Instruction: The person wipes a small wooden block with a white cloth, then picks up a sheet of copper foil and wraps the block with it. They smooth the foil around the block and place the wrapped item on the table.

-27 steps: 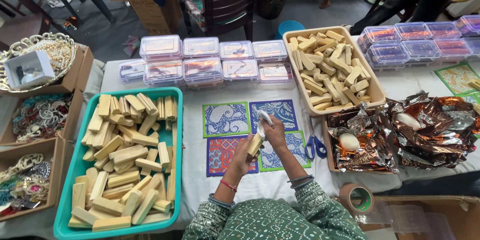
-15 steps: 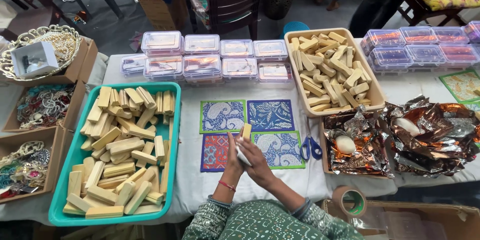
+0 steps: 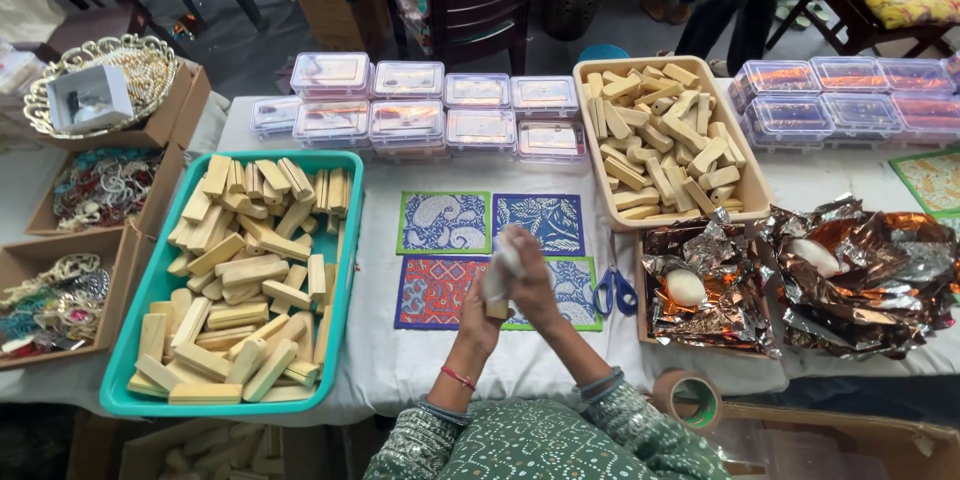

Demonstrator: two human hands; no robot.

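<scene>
My left hand [image 3: 478,322] and my right hand [image 3: 538,285] are pressed together above the four printed cards [image 3: 445,223] in the middle of the white table. Between them is a small tan block [image 3: 495,310], with only its lower end showing. A white cloth or paper [image 3: 504,258] covers its top, under my right hand's fingers. A red bracelet sits on my left wrist. To the left is a teal tray [image 3: 128,340] heaped with several tan blocks.
A beige tray [image 3: 757,202] of tan blocks stands at the back right. Clear lidded boxes [image 3: 405,115] line the back. Blue-handled scissors [image 3: 612,292] lie beside crumpled foil [image 3: 800,290]. A tape roll [image 3: 692,400] sits near the edge. Cardboard boxes of jewellery [image 3: 60,285] stand left.
My hands have closed together around the block, and the white cloth now covers its top. Half a second ago the block stood bare in my fingers above the cards.
</scene>
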